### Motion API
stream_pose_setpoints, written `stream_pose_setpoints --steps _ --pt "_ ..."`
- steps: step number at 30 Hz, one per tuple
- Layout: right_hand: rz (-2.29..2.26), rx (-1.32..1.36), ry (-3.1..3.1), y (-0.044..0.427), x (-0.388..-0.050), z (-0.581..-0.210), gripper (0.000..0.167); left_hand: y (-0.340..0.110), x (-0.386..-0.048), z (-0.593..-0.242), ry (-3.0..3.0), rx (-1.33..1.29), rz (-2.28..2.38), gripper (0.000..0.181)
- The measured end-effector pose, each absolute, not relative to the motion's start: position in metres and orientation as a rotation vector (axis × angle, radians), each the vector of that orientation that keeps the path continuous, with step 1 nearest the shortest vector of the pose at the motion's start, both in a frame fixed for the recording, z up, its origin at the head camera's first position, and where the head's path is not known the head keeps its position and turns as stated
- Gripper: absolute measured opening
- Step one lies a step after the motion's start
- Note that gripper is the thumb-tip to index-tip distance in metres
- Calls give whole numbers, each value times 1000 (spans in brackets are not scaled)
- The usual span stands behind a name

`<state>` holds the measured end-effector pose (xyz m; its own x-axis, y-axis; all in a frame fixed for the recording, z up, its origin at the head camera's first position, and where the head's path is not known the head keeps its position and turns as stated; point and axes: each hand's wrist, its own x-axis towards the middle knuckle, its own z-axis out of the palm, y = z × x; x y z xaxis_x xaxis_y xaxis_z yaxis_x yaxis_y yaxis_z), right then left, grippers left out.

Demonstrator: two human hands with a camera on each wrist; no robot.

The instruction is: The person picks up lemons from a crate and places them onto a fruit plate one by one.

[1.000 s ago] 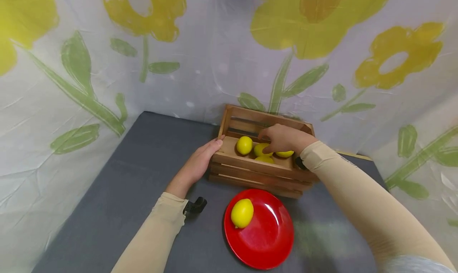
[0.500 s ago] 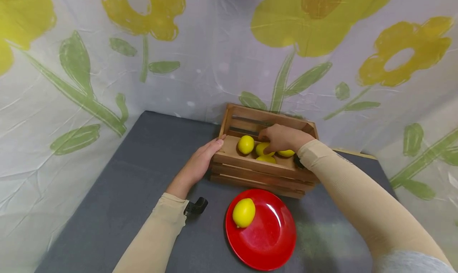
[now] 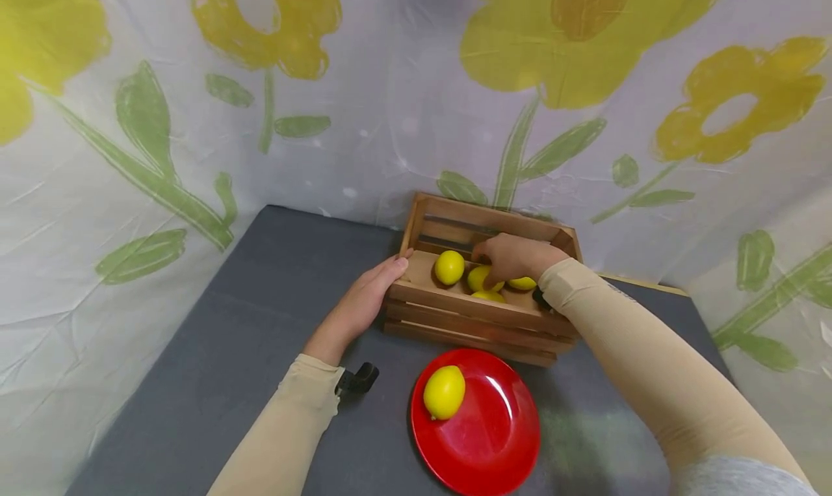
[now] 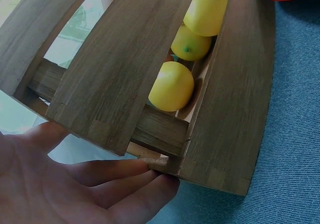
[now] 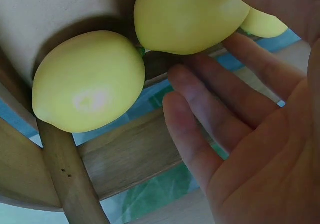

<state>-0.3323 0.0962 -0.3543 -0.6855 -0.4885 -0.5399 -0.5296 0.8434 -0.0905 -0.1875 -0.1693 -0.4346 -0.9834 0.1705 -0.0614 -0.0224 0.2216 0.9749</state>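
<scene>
At the wooden crate's left end (image 3: 416, 225), my left hand (image 3: 364, 301) lies with extended fingers touching the slats; in the left wrist view that hand (image 4: 90, 184) meets the crate's edge (image 4: 220, 134). My right hand (image 3: 520, 256) reaches inside the crate among several yellow lemons. It holds the middle lemon (image 3: 479, 278) between thumb and fingers. The right wrist view puts this lemon (image 5: 185, 16) between the thumb at top right and the fingers of the hand (image 5: 260, 134) below. Beside it lies another lemon (image 5: 90, 81), untouched.
A red plate (image 3: 487, 445) stands on the dark table (image 3: 260, 351) in front of the crate, with one lemon (image 3: 445, 393) on its left side. Behind the table hangs a pale sheet (image 3: 377, 120) printed with yellow flowers.
My right hand has sunk slightly lower over the middle lemon. My left hand has stayed against the crate's end, and the head view has shifted a little.
</scene>
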Motion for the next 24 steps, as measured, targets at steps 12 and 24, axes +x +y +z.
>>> stream_pose_setpoints --steps 12,24 --pt "80 -789 2442 94 -333 -360 53 -169 -187 -437 2301 145 1896 69" --pt "75 -739 2413 94 -330 -360 56 -169 -188 -439 2335 143 1890 70"
